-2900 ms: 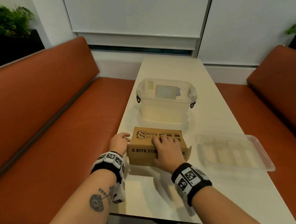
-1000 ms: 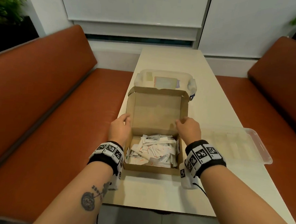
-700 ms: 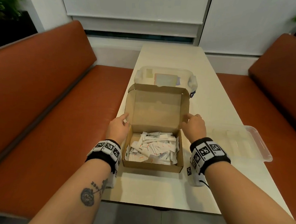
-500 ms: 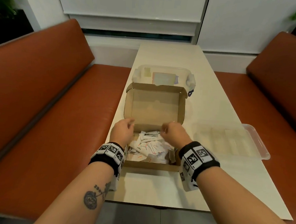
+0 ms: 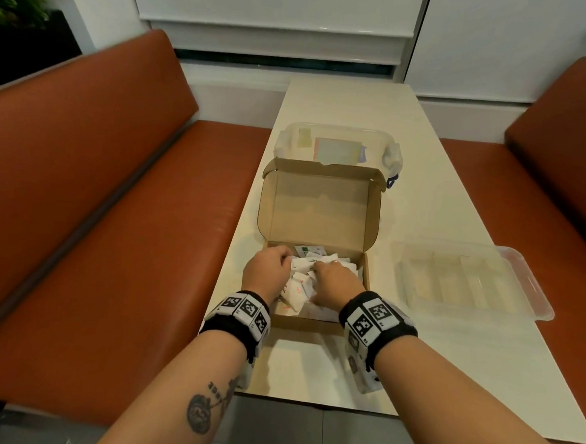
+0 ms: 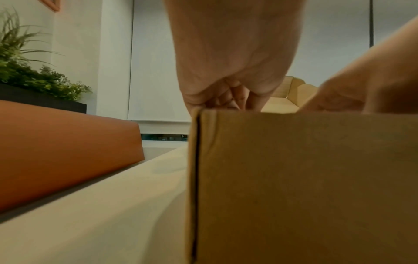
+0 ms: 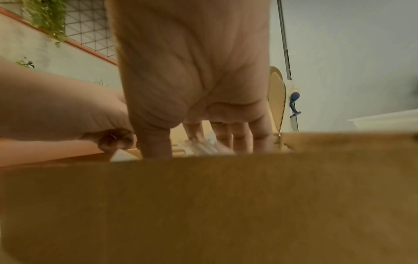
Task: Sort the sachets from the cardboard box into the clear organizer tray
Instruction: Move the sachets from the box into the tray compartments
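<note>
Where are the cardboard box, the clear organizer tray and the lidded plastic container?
cardboard box (image 5: 319, 213), head view, inside of the raised lid.
clear organizer tray (image 5: 534, 291), head view, right rim.
lidded plastic container (image 5: 337, 149), head view, lid top.

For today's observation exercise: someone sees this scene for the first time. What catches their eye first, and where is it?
First, the open cardboard box at the near end of the table, its lid standing up, with both hands, left hand and right hand, down among the white sachets inside. Next, the clear organizer tray to the box's right, and the lidded plastic tub just behind the box.
</note>
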Action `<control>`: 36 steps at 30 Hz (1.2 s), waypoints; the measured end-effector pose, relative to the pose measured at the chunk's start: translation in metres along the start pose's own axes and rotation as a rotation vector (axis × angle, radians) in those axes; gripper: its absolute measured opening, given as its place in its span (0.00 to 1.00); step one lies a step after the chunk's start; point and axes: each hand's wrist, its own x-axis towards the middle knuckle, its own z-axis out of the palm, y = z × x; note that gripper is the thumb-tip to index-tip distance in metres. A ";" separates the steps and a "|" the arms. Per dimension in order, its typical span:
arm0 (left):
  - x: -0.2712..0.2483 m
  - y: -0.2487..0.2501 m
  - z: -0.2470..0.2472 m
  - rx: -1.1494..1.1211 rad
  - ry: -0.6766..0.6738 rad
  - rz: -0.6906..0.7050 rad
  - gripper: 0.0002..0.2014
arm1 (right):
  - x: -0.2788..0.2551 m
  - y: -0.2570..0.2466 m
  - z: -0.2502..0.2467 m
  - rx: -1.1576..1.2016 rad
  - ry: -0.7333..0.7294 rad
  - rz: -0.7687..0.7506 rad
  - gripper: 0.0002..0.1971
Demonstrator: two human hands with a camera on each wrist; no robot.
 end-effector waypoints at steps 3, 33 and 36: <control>-0.001 0.000 0.000 -0.014 0.012 -0.010 0.12 | -0.002 0.001 -0.004 0.074 0.044 -0.013 0.19; -0.005 0.062 0.002 -1.154 -0.171 -0.380 0.13 | -0.006 0.013 -0.074 0.773 0.257 -0.023 0.17; -0.003 0.058 0.006 -1.091 -0.101 -0.380 0.10 | -0.006 0.017 -0.073 0.790 0.257 -0.010 0.17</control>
